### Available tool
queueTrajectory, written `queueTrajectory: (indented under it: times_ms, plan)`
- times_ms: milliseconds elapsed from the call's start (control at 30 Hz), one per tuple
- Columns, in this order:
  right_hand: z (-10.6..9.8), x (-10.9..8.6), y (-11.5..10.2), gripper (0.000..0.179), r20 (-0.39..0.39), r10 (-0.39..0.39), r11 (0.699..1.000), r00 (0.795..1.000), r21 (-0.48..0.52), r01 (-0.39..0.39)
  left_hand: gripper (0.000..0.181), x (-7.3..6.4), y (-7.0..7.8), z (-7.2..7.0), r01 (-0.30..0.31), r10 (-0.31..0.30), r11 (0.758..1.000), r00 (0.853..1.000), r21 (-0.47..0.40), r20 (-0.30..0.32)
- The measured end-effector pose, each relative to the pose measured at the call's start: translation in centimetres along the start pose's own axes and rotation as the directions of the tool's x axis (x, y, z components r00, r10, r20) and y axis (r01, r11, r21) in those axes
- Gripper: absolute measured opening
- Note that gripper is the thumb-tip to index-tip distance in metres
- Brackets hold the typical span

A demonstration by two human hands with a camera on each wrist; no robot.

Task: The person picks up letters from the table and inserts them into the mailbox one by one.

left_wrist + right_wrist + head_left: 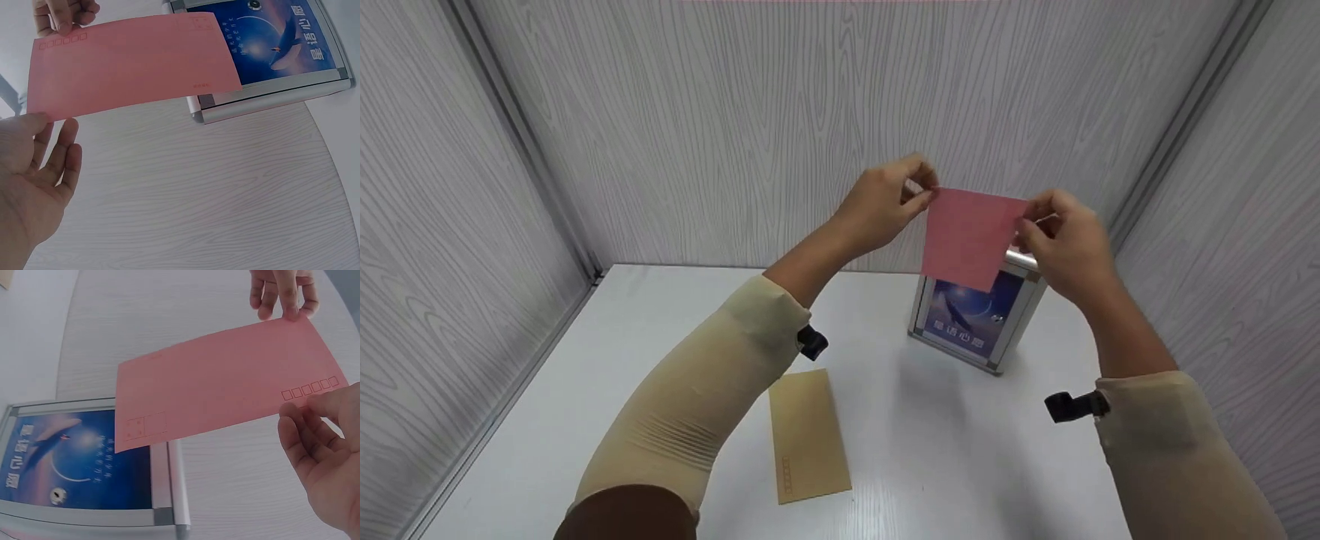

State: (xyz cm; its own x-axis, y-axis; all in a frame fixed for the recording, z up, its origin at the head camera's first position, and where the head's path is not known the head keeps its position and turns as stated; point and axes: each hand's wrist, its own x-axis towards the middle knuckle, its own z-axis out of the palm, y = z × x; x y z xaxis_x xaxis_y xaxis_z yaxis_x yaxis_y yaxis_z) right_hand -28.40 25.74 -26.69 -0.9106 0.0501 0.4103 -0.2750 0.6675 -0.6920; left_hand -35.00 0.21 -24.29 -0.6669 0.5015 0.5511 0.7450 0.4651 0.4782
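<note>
A pink envelope (967,244) hangs in the air above the table, with small printed postcode squares along one end in both wrist views. My left hand (885,206) pinches its upper left corner between thumb and fingers. At the upper right corner, my right hand (1069,244) pinches it the same way. Behind its lower edge stands a metal-framed box (960,322) with a dark blue picture of a whale and white lettering on its front. The envelope overlaps part of that front in every view. A small round lock (58,496) sits on the box's front.
A brown envelope (810,439) lies flat on the white table (900,442), below my left forearm in the head view. Wood-grain panels (720,135) wall in the table at the back and on both sides. Black camera mounts (812,343) stick out from both sleeves.
</note>
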Motion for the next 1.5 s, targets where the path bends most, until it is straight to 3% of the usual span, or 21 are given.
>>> queueTrajectory:
  times_ms: [167,500,700,1033,1200,1333,1500]
  plan:
    - [-1.3,0.3,-1.0,0.023,-0.036,0.007,1.0,0.999,-0.007,-0.007,0.015,1.1,1.1,-0.5,-0.052,0.053,0.999,0.998,0.015,-0.041]
    - [-3.0,0.9,-1.9,0.022,-0.138,-0.083,0.991,0.987,-0.118,0.067,0.013,2.8,2.5,-0.8,-0.095,0.094,0.995,0.991,-0.006,-0.094]
    - [-2.9,1.2,-1.1,0.019,-0.154,-0.091,0.987,0.984,-0.144,0.069,0.012,3.3,1.7,0.2,-0.081,0.078,0.996,0.993,-0.036,-0.09]
    - [-2.0,1.7,0.2,0.017,-0.098,-0.081,0.988,0.992,-0.14,0.067,0.011,3.5,-0.2,1.8,-0.029,0.024,0.997,0.996,-0.066,-0.081]
    - [-1.8,2.1,0.5,0.025,-0.073,-0.083,0.979,0.994,-0.191,0.067,0.012,4.1,-0.8,2.5,-0.043,0.038,0.998,0.994,-0.045,-0.098]
    - [-1.4,2.3,1.0,0.029,-0.087,-0.152,0.953,0.985,-0.275,0.123,0.012,4.3,-1.2,3.3,-0.06,0.06,0.998,0.992,0.002,-0.108]
    - [-0.8,2.5,1.8,0.024,-0.11,-0.265,0.905,0.958,-0.37,0.208,0.011,4.5,-1.9,4.3,-0.048,0.055,0.997,0.993,0.064,-0.109]
